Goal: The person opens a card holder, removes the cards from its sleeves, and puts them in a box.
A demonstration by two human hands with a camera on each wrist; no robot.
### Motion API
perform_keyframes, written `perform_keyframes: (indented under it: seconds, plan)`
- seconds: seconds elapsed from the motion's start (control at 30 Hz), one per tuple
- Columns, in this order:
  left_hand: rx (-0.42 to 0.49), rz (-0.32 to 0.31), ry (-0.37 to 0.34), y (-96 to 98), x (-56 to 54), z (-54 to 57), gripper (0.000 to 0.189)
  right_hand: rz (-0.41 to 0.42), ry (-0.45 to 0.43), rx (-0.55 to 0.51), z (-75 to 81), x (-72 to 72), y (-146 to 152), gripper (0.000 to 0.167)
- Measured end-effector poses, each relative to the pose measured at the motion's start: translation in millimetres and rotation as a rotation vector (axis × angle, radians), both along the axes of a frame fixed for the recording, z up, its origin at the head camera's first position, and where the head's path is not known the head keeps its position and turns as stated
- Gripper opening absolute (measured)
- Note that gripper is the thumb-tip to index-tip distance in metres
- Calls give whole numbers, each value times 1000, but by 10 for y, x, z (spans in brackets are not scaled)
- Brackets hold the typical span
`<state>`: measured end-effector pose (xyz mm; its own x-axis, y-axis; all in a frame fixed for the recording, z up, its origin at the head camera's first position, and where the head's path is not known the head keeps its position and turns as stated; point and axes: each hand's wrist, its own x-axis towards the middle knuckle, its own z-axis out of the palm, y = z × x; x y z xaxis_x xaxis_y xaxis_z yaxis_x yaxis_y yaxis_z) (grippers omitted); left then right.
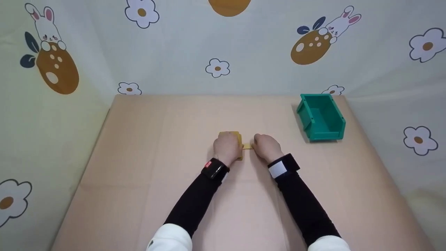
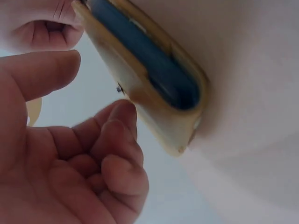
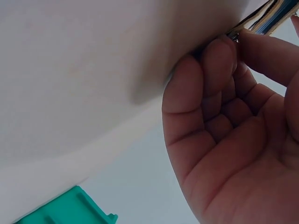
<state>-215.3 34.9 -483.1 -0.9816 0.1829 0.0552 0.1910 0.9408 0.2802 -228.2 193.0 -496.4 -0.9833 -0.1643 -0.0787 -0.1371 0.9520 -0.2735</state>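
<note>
A yellow wallet [image 1: 239, 134] lies under my left hand [image 1: 228, 145] near the middle of the table. The left wrist view shows the wallet [image 2: 140, 60] edge-on, with dark blue between its pale yellow sides and a small metal stud on one side. Curled fingers of the left hand [image 2: 93, 154] meet its side, while the thumb stands apart. A short yellow strap [image 1: 247, 146] runs from the wallet towards my right hand [image 1: 267, 146]. The right hand [image 3: 233, 107] pinches the strap's end between thumb and fingers, hiding that end.
A green open-front bin [image 1: 322, 118] stands at the back right of the beige table [image 1: 146, 146]. Patterned cloth [image 1: 181, 45] with rabbits and flowers hangs behind the table and along both sides. Black bands [image 1: 284, 165] circle both wrists.
</note>
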Motion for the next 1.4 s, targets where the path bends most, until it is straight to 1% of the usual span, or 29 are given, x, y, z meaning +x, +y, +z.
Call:
perform_keyframes:
  seconds: [0.1, 0.13, 0.23, 0.4, 0.47, 0.63, 0.77, 0.87, 0.97, 1.07, 1.27, 1.4]
  plan:
    - [-29, 20, 11, 52, 12, -21, 41, 6, 11, -1, 10, 9, -4, 17]
    - [-33, 25, 15, 65, 14, -27, 43, 6, 13, -2, 14, 11, -5, 17]
    - [-40, 31, 27, 89, 15, -39, 42, 1, 11, -6, 16, 8, -4, 17]
    - [-53, 33, 42, 106, 6, -55, 31, -3, 3, 1, 11, -5, 4, 17]
    - [-55, 38, 37, 110, 8, -58, 31, 0, 1, 3, 12, -4, 4, 18]
    - [-59, 64, 17, 115, 18, -52, 39, 8, 4, -3, 19, 2, 3, 19]
    - [-46, 81, 5, 116, 33, -37, 43, 12, 17, -10, 6, 4, 8, 20]
    - [-28, 89, 9, 115, 38, -21, 42, 11, 19, -11, 5, 3, 10, 19]
    - [8, 95, 18, 94, 45, 18, 40, 8, 17, -6, 6, 2, 9, 19]
    - [55, 102, 6, 38, 53, 84, 39, 4, 14, -3, 5, -1, 7, 19]
    - [161, 104, -22, -128, 73, 211, 35, 14, 6, 10, 9, 5, 5, 16]
    - [210, 115, -51, -260, 94, 294, 33, 25, 11, 5, 3, 3, 10, 15]
